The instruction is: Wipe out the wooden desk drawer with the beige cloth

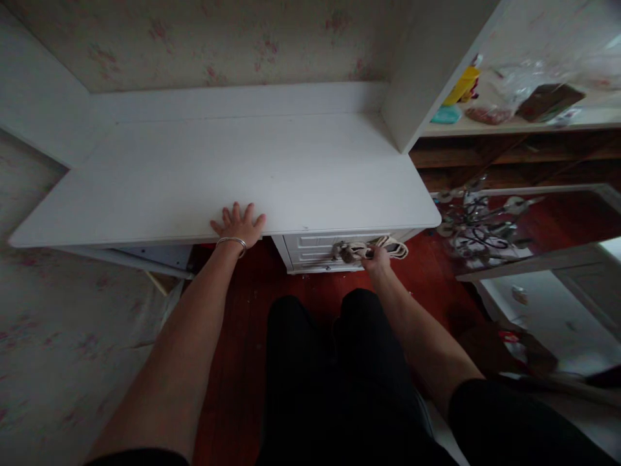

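My left hand (pixel 240 228) lies flat on the front edge of the white desk (pixel 272 175), its fingers spread and a bangle around the wrist. Lower and to the right, my right hand (pixel 376 260) is closed around a looped bundle of beige cord (pixel 356 251). Something dark shows among the loops by my fingers, too unclear to name. The bundle is in front of the desk's white drawers (pixel 310 243), below the desktop. I cannot tell whether it touches them.
A shelf (pixel 504 129) at the right holds a cardboard box (pixel 550 101), plastic bags and a yellow item. A chandelier with several arms (pixel 485 223) lies below it. White furniture (pixel 553 310) stands at the lower right. The floor (pixel 237 362) is red.
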Tool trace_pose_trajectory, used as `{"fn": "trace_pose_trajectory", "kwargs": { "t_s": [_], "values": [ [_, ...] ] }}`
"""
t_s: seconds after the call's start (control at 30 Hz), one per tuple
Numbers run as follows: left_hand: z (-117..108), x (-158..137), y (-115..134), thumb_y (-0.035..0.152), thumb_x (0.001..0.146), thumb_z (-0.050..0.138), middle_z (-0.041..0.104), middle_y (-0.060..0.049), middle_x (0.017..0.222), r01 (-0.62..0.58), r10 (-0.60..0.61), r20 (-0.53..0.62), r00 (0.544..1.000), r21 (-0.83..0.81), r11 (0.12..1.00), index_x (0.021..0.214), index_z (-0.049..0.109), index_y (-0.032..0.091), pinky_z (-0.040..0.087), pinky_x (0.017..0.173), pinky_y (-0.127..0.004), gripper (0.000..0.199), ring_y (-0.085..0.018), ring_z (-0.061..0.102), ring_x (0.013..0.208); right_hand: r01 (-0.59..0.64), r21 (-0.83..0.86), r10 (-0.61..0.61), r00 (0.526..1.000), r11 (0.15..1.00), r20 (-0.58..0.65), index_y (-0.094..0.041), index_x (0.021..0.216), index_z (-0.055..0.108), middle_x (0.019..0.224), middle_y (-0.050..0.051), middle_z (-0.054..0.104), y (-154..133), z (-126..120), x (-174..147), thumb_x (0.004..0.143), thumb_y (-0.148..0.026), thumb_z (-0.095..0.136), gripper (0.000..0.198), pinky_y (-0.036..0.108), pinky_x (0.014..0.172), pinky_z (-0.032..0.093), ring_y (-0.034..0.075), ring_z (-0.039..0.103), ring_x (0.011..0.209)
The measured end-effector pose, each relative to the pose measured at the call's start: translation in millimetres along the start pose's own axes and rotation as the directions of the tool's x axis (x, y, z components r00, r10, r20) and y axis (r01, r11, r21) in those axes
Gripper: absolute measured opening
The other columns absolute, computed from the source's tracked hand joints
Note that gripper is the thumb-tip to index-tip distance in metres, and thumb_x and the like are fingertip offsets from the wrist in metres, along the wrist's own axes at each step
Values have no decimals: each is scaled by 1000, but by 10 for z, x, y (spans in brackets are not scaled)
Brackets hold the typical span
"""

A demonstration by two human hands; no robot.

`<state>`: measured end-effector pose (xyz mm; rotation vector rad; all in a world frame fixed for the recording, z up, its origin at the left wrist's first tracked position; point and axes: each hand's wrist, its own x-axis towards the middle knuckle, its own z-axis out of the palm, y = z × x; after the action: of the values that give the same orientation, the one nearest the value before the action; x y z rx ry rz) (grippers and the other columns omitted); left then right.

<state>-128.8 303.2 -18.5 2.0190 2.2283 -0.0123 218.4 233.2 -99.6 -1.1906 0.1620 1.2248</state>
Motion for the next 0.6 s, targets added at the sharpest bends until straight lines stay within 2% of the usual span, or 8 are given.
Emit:
{"fn": "trace_pose_trajectory", "kwargs": {
  "t_s": [0.17, 0.3, 0.37, 0.43, 0.5, 0.6],
  "values": [
    [14, 4, -2, 70, 80, 14, 14, -8, 155, 2, -2, -3, 1000, 6, 1000, 143, 25, 34, 11, 97, -75, 74, -43, 10, 137, 33, 17, -32, 998, 999, -48, -21, 74, 45, 62, -4, 56, -510, -13, -26, 70, -5, 47, 17, 33, 52, 56, 12, 54, 49],
    [-3, -8, 10, 70, 80, 13, 12, -7, 155, 10, -10, 4, 1000, 17, 1000, 144, 24, 35, 11, 98, -75, 74, -42, 10, 138, 29, 26, -29, 1000, 999, -2, -20, 76, 48, 66, 0, 60, -598, 135, -193, 66, 1, 43, 23, 36, 54, 57, 15, 58, 54],
    [-18, -18, 21, 70, 80, 12, 12, -6, 155, 14, -14, 10, 1000, 19, 1000, 144, 23, 35, 11, 98, -74, 74, -41, 9, 138, -20, 16, 20, 999, 1000, 42, -18, 77, 50, 67, 1, 61, -479, 227, -336, 65, 1, 44, 24, 37, 56, 57, 16, 60, 58],
    [-30, -26, 30, 70, 80, 12, 12, -6, 155, 16, -16, 15, 1000, 17, 1000, 144, 23, 35, 10, 98, -74, 74, -41, 9, 138, -90, 0, 89, 992, 996, 84, -18, 80, 52, 68, 1, 62, -235, 336, -508, 64, 1, 46, 25, 36, 59, 57, 17, 62, 61],
    [-34, -30, 32, 70, 80, 12, 12, -7, 155, 16, -16, 19, 1000, 12, 1000, 144, 23, 35, 10, 98, -74, 74, -42, 8, 138, -143, -4, 142, 978, 990, 151, -17, 82, 53, 68, 1, 62, 113, 467, -686, 65, -1, 48, 24, 35, 61, 58, 16, 63, 62],
    [-24, -29, 25, 71, 80, 12, 11, -6, 155, 15, -15, 17, 1000, 2, 1000, 144, 23, 35, 10, 98, -74, 74, -41, 8, 138, -245, -47, 248, 928, 968, 279, -17, 87, 56, 68, 0, 64, 702, 699, -888, 67, -6, 54, 23, 36, 65, 57, 18, 64, 65]
  ]
}}
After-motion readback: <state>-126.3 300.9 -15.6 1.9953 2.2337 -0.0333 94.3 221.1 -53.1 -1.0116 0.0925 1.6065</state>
